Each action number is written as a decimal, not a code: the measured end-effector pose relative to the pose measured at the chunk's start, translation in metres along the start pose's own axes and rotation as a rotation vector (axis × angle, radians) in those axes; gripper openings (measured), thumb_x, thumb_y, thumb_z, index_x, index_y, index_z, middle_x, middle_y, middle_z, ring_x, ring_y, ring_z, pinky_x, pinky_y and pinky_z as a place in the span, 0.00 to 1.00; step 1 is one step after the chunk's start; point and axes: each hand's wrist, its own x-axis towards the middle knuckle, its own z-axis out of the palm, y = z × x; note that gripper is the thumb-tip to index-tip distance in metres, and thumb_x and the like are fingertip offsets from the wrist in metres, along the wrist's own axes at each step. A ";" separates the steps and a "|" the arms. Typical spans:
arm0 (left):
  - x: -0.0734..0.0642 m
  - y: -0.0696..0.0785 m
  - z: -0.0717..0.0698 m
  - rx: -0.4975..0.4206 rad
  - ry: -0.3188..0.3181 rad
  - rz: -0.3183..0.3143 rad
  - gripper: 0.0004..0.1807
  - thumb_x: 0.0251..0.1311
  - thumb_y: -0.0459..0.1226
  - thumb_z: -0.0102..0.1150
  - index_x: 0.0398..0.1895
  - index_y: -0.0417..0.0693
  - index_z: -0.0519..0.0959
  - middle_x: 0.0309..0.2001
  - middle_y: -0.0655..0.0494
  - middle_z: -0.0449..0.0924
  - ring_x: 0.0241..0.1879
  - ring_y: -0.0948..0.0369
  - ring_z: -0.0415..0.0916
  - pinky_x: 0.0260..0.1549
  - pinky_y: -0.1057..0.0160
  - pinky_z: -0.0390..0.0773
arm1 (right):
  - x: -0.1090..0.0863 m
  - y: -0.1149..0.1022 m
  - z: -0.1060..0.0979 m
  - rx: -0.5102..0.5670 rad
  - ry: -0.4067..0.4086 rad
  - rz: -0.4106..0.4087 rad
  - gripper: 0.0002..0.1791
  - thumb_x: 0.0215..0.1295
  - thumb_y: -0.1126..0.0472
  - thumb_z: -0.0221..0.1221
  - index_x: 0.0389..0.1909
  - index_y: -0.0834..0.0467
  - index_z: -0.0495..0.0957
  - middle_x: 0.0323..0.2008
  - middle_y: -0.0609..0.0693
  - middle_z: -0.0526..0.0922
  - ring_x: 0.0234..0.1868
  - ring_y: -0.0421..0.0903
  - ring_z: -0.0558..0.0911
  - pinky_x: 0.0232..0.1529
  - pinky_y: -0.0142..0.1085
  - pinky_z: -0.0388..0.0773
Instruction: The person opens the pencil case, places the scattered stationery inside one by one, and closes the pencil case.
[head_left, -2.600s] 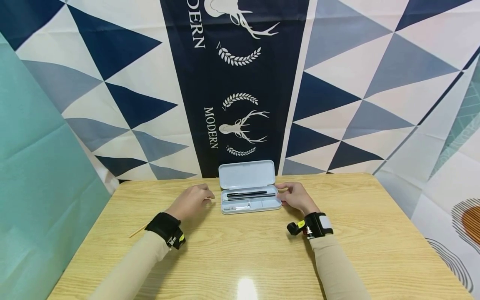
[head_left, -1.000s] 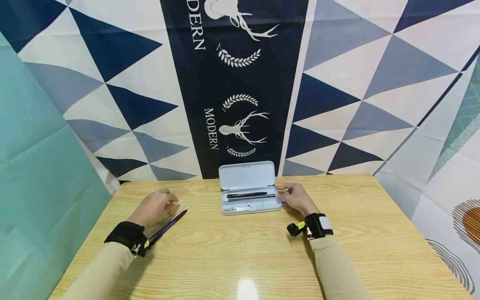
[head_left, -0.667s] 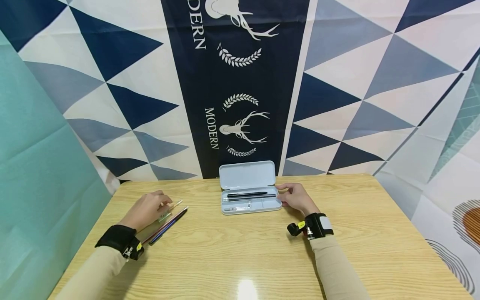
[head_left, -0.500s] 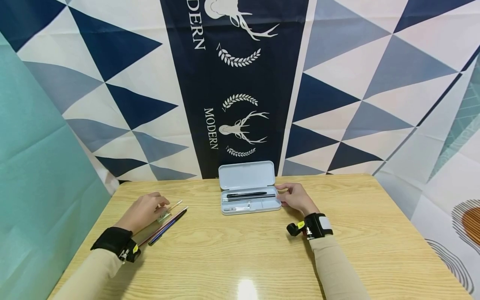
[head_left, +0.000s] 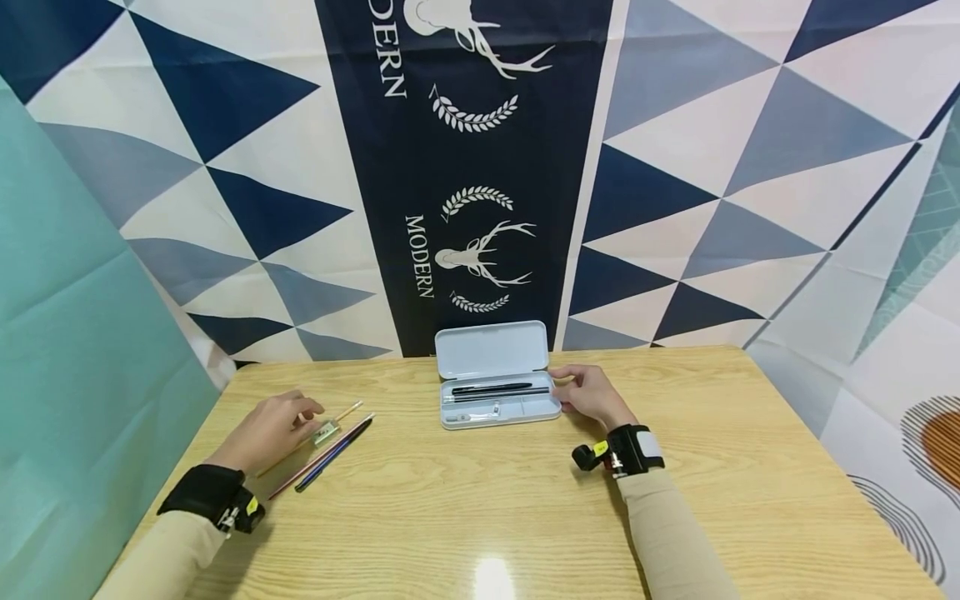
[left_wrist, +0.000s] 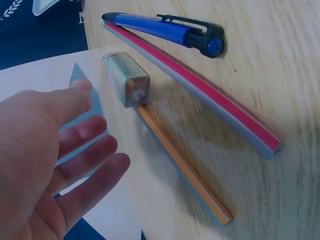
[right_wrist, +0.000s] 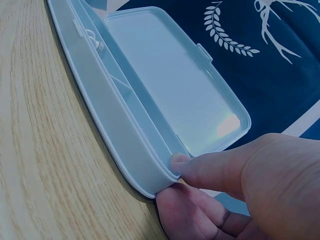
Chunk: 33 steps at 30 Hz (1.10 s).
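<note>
My left hand (head_left: 264, 432) hovers at the left with fingers loosely bent and nothing between them. Beside its fingertips lies a small pale green block (left_wrist: 127, 80), seemingly wrapped, against or on a yellow pencil (left_wrist: 182, 167). A red-and-grey striped pencil (left_wrist: 200, 92) and a blue pen (left_wrist: 150, 27) with a black clip lie alongside. At the back, a light blue pencil case (head_left: 501, 422) stands with its lid (head_left: 491, 350) raised. It holds dark pens or pencils (head_left: 491, 389) and a small clear-and-white item (head_left: 476, 414). My right hand (head_left: 594, 395) pinches the case's right end between thumb and fingers.
The wooden table (head_left: 450, 508) ends at a patterned cloth backdrop (head_left: 480, 167) just behind the case. A teal cloth (head_left: 82, 350) borders the left side. Both wrists wear black camera straps (head_left: 633, 450).
My left hand has gone from beside the case to the pencils, then drawn back down-left, uncovering the block and yellow pencil. My right hand keeps its hold on the case.
</note>
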 end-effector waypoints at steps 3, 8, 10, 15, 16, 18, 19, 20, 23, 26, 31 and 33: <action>-0.002 -0.002 -0.002 -0.006 -0.008 -0.003 0.11 0.73 0.34 0.73 0.54 0.41 0.91 0.41 0.52 0.89 0.37 0.58 0.86 0.34 0.59 0.86 | 0.000 0.000 0.001 0.002 -0.001 -0.007 0.27 0.74 0.69 0.68 0.72 0.66 0.82 0.25 0.46 0.73 0.28 0.41 0.78 0.33 0.28 0.81; -0.005 -0.004 -0.002 -0.066 -0.032 -0.016 0.13 0.72 0.33 0.73 0.56 0.40 0.90 0.42 0.51 0.90 0.37 0.59 0.87 0.33 0.62 0.84 | 0.000 0.000 0.001 0.004 -0.006 -0.019 0.26 0.75 0.69 0.68 0.72 0.68 0.82 0.25 0.46 0.74 0.27 0.40 0.79 0.33 0.27 0.82; -0.006 -0.005 0.000 -0.089 -0.046 -0.020 0.14 0.71 0.33 0.73 0.56 0.38 0.90 0.42 0.51 0.90 0.37 0.59 0.88 0.32 0.63 0.84 | 0.000 0.000 0.000 0.006 -0.005 -0.021 0.26 0.75 0.69 0.68 0.72 0.68 0.82 0.25 0.46 0.74 0.27 0.40 0.79 0.33 0.27 0.82; -0.007 -0.007 0.007 -0.081 -0.063 -0.018 0.14 0.66 0.33 0.77 0.52 0.36 0.90 0.39 0.53 0.89 0.36 0.60 0.87 0.33 0.65 0.83 | 0.000 0.000 0.000 0.008 -0.002 -0.013 0.26 0.74 0.69 0.68 0.72 0.68 0.82 0.25 0.46 0.74 0.28 0.40 0.79 0.33 0.27 0.82; -0.007 -0.007 0.007 -0.078 -0.065 -0.023 0.14 0.65 0.33 0.78 0.51 0.37 0.91 0.39 0.53 0.89 0.36 0.61 0.86 0.33 0.65 0.82 | 0.000 0.001 0.000 0.009 -0.001 -0.012 0.26 0.74 0.69 0.68 0.72 0.67 0.82 0.26 0.47 0.74 0.28 0.40 0.79 0.33 0.27 0.82; -0.007 -0.006 0.008 -0.084 -0.078 -0.036 0.13 0.63 0.32 0.78 0.50 0.38 0.91 0.39 0.53 0.89 0.35 0.62 0.86 0.33 0.64 0.83 | -0.001 0.000 0.000 0.010 0.002 -0.010 0.26 0.74 0.69 0.68 0.72 0.67 0.82 0.26 0.47 0.74 0.28 0.40 0.79 0.33 0.27 0.82; -0.007 -0.006 0.008 -0.093 -0.088 -0.043 0.13 0.63 0.32 0.78 0.49 0.39 0.91 0.39 0.53 0.89 0.35 0.62 0.86 0.33 0.63 0.83 | -0.001 0.000 0.001 0.011 0.002 -0.009 0.26 0.74 0.69 0.68 0.72 0.67 0.82 0.26 0.47 0.74 0.28 0.40 0.79 0.33 0.27 0.82; -0.007 -0.006 0.008 -0.103 -0.099 -0.047 0.12 0.63 0.32 0.78 0.49 0.39 0.91 0.39 0.53 0.89 0.35 0.62 0.86 0.33 0.62 0.83 | -0.001 0.000 0.001 0.012 0.002 -0.009 0.27 0.74 0.69 0.68 0.72 0.67 0.82 0.27 0.47 0.74 0.28 0.40 0.79 0.33 0.27 0.82; -0.008 -0.010 0.010 -0.137 -0.115 -0.050 0.12 0.62 0.29 0.76 0.49 0.40 0.91 0.39 0.52 0.88 0.35 0.62 0.86 0.33 0.60 0.84 | -0.001 0.000 0.001 0.016 0.004 -0.008 0.26 0.74 0.69 0.68 0.72 0.67 0.82 0.27 0.47 0.74 0.29 0.41 0.79 0.33 0.27 0.82; -0.008 -0.024 0.018 -0.139 -0.093 0.010 0.11 0.62 0.26 0.73 0.48 0.39 0.91 0.38 0.50 0.87 0.34 0.61 0.85 0.32 0.58 0.84 | -0.001 0.000 0.001 0.013 0.004 -0.008 0.26 0.74 0.69 0.68 0.72 0.67 0.82 0.28 0.47 0.74 0.29 0.41 0.79 0.33 0.27 0.82; -0.007 -0.021 0.019 -0.083 -0.076 -0.008 0.10 0.63 0.23 0.72 0.46 0.39 0.91 0.38 0.49 0.88 0.34 0.58 0.86 0.33 0.57 0.84 | 0.001 0.001 0.001 0.012 0.003 -0.002 0.26 0.75 0.69 0.68 0.72 0.67 0.82 0.28 0.48 0.75 0.29 0.41 0.79 0.34 0.27 0.83; -0.007 -0.011 0.015 -0.052 -0.085 -0.053 0.10 0.62 0.23 0.73 0.44 0.40 0.92 0.38 0.51 0.89 0.35 0.58 0.85 0.34 0.57 0.85 | 0.002 0.002 0.001 0.012 0.006 0.005 0.26 0.75 0.69 0.68 0.72 0.66 0.82 0.29 0.48 0.75 0.29 0.41 0.79 0.34 0.27 0.83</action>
